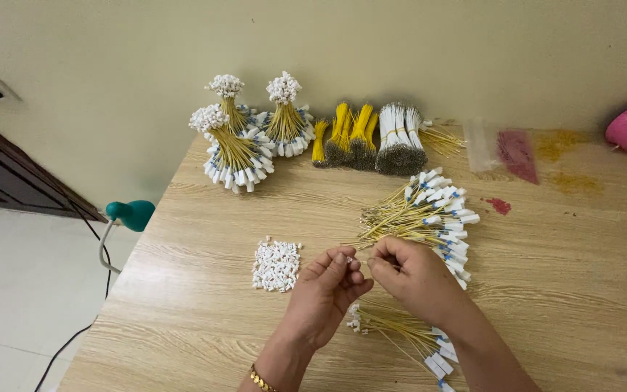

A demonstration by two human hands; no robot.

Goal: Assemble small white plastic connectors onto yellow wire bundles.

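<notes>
— Where are the hands?

— Both hover over the worktop (560, 305), just right of the pile of small white connectors (276, 265). The left hand (328, 290) has its fingers pinched narrow on a tiny white connector (348, 255); the right hand (411, 272) pinches a thin yellow wire (363, 261) whose end meets it.

— And the other wires?

— A loose fan of yellow wires with white tags (422, 214) lies up and right of the pile, a smaller finished bunch (400, 337) below right. Tied bundles (237, 149) stand beyond the pile.
</notes>
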